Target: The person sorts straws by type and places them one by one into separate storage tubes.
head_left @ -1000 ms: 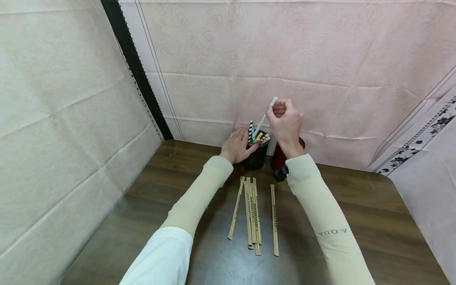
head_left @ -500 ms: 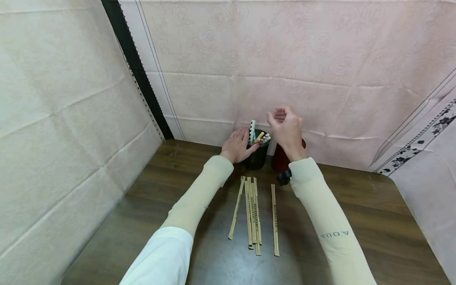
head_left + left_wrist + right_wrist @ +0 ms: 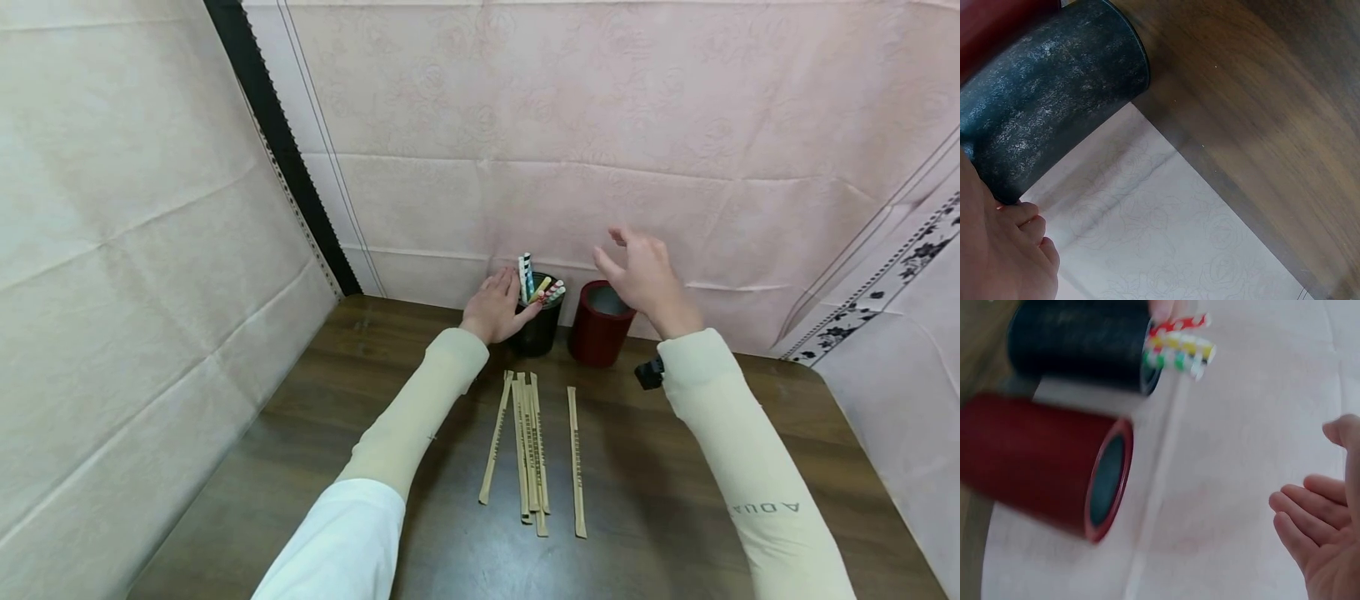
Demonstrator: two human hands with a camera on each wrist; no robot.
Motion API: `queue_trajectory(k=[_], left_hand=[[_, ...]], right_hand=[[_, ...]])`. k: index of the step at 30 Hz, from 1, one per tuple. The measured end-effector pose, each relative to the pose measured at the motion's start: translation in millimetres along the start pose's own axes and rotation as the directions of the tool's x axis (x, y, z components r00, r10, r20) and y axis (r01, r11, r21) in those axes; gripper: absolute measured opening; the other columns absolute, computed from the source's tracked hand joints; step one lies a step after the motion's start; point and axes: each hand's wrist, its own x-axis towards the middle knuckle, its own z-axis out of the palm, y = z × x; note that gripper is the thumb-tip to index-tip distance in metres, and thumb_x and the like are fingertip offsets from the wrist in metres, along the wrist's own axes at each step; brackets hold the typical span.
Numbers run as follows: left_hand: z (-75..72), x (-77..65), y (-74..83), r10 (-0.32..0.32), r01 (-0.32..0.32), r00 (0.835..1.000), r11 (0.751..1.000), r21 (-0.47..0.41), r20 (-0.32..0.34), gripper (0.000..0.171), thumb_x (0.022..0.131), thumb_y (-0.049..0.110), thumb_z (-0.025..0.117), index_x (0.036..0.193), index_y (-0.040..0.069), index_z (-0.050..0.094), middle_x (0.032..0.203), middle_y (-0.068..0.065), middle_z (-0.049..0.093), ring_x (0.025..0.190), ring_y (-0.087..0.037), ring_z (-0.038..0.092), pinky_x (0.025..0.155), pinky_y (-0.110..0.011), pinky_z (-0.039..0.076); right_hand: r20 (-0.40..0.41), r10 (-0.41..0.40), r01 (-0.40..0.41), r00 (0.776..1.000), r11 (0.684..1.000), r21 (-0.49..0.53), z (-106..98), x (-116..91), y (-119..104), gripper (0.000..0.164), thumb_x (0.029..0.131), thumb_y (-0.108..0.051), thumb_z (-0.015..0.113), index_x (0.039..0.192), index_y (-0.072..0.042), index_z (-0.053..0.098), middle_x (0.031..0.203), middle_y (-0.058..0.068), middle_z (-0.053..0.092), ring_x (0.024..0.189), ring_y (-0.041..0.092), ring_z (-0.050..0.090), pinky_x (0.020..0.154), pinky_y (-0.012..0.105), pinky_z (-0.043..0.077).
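At the back of the table my left hand [image 3: 495, 307] holds a black cup [image 3: 537, 335], its thumb across the front near the rim and its fingers along the left side. Several patterned paper straws [image 3: 527, 277], striped and dotted, lean out of this cup. Just right of it stands a dark red cup [image 3: 596, 337] with a pale inside and no straws showing at its mouth. My right hand [image 3: 647, 275] is raised above and to the right of the red cup. Its fingers are loosely bent with nothing between them, as the right wrist view [image 3: 1319, 525] also shows.
Several slim tan paper sleeves with printed lettering [image 3: 530, 454] lie on the wooden table [image 3: 337, 500] in front of the cups. One separate sleeve [image 3: 576, 467] lies to their right. A pale patterned cloth wall [image 3: 600, 125] rises right behind the cups.
My right hand has let go of a white straw, which now stands in the black cup, and has moved right, uncovering the red cup. My left hand has stayed at the black cup.
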Motion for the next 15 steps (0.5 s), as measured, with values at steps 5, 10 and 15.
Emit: queue_trajectory(k=[5, 10, 15], left_hand=[[-0.4, -0.8, 0.0, 0.005, -0.005, 1.000, 1.000, -0.007, -0.008, 0.092, 0.108, 0.070, 0.014, 0.169, 0.002, 0.009, 0.179, -0.014, 0.012, 0.168, -0.026, 0.009, 0.136, -0.035, 0.011], [0.0, -0.6, 0.3, 0.002, -0.002, 1.000, 1.000, -0.006, -0.017, 0.092, 0.108, 0.070, 0.015, 0.169, 0.002, 0.010, 0.179, -0.014, 0.012, 0.168, -0.026, 0.010, 0.136, -0.035, 0.011], [1.6, 0.9, 0.2, -0.002, 0.002, 1.000, 1.000, -0.012, -0.015, 0.092, 0.107, 0.072, 0.015, 0.170, 0.004, 0.010, 0.179, -0.013, 0.012, 0.167, -0.025, 0.011, 0.136, -0.036, 0.012]], right_hand=[[0.141, -0.021, 0.038, 0.990, 0.992, -0.121, -13.4, -8.0, 14.3, 0.067, 0.109, -0.041, 0.053, 0.159, 0.002, 0.040, 0.163, 0.028, 0.044, 0.152, 0.049, 0.038, 0.125, 0.063, 0.032], [0.259, -0.023, 0.085, 0.966, 0.969, -0.230, -19.1, -13.8, 31.8, 0.077, 0.109, -0.046, 0.052, 0.165, 0.000, 0.027, 0.166, 0.031, 0.036, 0.153, 0.051, 0.036, 0.126, 0.064, 0.030], [0.350, -0.002, 0.117, 0.937, 0.944, -0.308, -16.2, -19.3, 50.8, 0.087, 0.110, -0.057, 0.043, 0.169, 0.000, 0.014, 0.174, 0.027, 0.018, 0.161, 0.048, 0.020, 0.131, 0.062, 0.020]])
